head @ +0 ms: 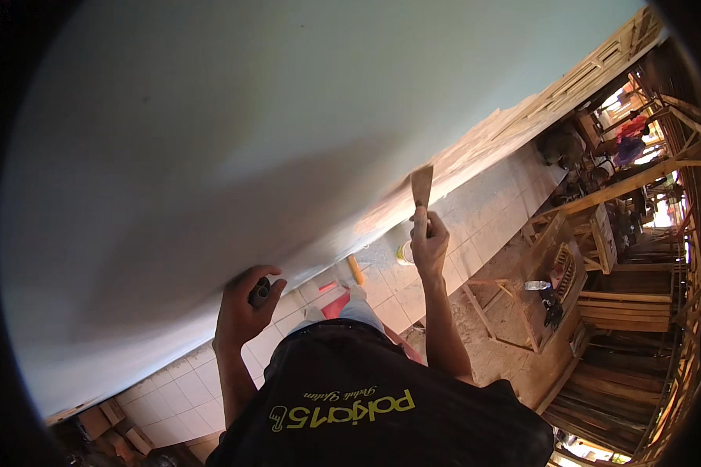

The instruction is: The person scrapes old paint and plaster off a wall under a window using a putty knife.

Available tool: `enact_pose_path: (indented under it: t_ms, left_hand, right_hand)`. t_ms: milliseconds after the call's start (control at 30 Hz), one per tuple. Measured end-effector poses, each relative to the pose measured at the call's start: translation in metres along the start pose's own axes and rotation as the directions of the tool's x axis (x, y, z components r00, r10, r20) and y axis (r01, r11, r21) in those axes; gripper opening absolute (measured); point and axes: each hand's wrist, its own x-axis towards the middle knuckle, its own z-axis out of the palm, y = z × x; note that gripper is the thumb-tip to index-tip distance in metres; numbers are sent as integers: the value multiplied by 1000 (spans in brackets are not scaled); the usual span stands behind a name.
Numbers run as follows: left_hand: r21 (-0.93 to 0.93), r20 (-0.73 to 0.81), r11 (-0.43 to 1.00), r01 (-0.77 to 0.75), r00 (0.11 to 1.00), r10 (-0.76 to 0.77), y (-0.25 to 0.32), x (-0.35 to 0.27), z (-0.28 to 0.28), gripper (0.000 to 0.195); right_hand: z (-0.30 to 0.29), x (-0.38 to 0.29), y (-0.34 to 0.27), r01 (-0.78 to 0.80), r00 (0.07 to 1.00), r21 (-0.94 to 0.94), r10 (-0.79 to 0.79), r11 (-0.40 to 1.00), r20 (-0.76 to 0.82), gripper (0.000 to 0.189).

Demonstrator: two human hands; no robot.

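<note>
My right hand [429, 242] grips the handle of a putty knife [422, 184]. Its wide flat blade points up, at the edge of a bare, rough tan area [394, 204] of a large pale panel [210, 117]. I cannot tell whether the blade touches it. Lower and to the left, my left hand [248, 303] curls around a small dark cylindrical object [259, 293], close against the panel's smooth face. Fingers hide most of that object, so its kind is unclear. A broad shadow lies across the panel above the left hand.
Tiled floor [195, 388] runs along the panel's foot. A small tub [405, 253] stands on it beside my right forearm. To the right are a wooden workbench [552, 303] with a plastic bottle [537, 285], stacked planks [625, 362] and timber posts. Carved wood trim [596, 64] shows at the far right.
</note>
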Motion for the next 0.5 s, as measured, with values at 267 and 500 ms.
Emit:
enact_pose_path:
  t_ms: [267, 500]
  left_hand:
    - [-1, -9, 1000, -3, 1000, 3, 2, -1, 0, 16]
    - [11, 19, 1000, -18, 1000, 18, 0, 2, -2, 15]
  right_hand:
    - [-1, -3, -24, -93, 995, 78, 91, 993, 30, 43]
    - [-2, 6, -47, -52, 998, 147, 45, 988, 50, 40]
